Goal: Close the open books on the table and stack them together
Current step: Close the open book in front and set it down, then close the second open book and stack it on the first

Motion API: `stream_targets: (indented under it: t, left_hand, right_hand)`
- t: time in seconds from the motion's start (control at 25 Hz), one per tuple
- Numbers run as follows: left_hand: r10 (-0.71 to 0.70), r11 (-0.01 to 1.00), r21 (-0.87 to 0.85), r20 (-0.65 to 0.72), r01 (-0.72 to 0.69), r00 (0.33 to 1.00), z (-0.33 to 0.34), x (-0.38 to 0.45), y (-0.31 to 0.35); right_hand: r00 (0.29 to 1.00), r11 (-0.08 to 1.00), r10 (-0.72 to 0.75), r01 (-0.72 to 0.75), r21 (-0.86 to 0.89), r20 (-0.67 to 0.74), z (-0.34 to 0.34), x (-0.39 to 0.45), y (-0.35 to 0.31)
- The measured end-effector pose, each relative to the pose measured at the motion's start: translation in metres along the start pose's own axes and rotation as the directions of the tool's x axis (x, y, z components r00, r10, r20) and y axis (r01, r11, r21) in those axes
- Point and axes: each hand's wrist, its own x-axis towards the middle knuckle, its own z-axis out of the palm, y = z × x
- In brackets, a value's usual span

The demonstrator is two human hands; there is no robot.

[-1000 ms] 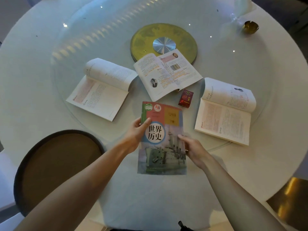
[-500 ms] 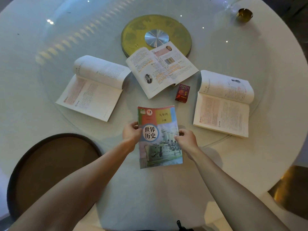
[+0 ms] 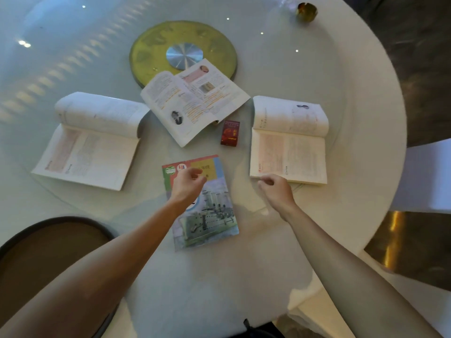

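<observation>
A closed history textbook (image 3: 210, 215) with a warship on its cover lies flat on the white round table (image 3: 366, 93) in front of me. My left hand (image 3: 188, 185) hovers above its upper half, fingers loosely curled, holding nothing. My right hand (image 3: 275, 189) is off to the right of it, empty, fingers bent, close to the near edge of the right open book (image 3: 290, 142). Another open book (image 3: 92, 142) lies at the left. A third open book (image 3: 195, 103), with colour pictures, lies in the middle further back.
A small red box (image 3: 230, 133) stands between the middle and right books. A gold turntable disc (image 3: 183, 50) lies under the glass, partly covered by the middle book. A small gold bowl (image 3: 306, 11) sits far right. A brown chair seat (image 3: 48, 259) is at my left.
Both hands have let go of the closed textbook, which now lies on the table. The left hand rose over its cover and the right hand moved right toward the right open book.
</observation>
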Motion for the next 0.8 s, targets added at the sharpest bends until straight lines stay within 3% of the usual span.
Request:
stream_targets:
  t: [0.16,0.32,0.44,0.64,0.8]
  left_hand:
    - [-0.087,0.986,-0.129,0.163,0.108,0.983,0.052,0.012,0.052]
    - [-0.176,0.972,-0.125,0.175,0.2,0.969,0.106,0.03,0.087]
    - [-0.229,0.968,-0.079,0.126,0.24,0.965,0.139,0.039,0.104]
    - [-0.247,0.969,0.033,0.115,0.245,0.962,0.168,0.046,0.116]
    - [-0.271,0.962,0.053,0.128,0.267,0.954,0.165,0.042,0.11]
  right_hand:
    - [0.969,0.985,0.154,-0.135,0.11,-0.195,-0.076,0.045,0.023]
    - [0.932,0.969,0.238,-0.211,0.124,-0.272,-0.131,0.08,0.05]
    - [0.923,0.956,0.292,-0.274,0.103,-0.251,-0.151,0.102,0.072]
    - [0.954,0.945,0.285,-0.265,0.191,-0.092,-0.15,0.114,0.092]
    - [0.946,0.942,0.294,-0.263,0.208,-0.135,-0.149,0.104,0.093]
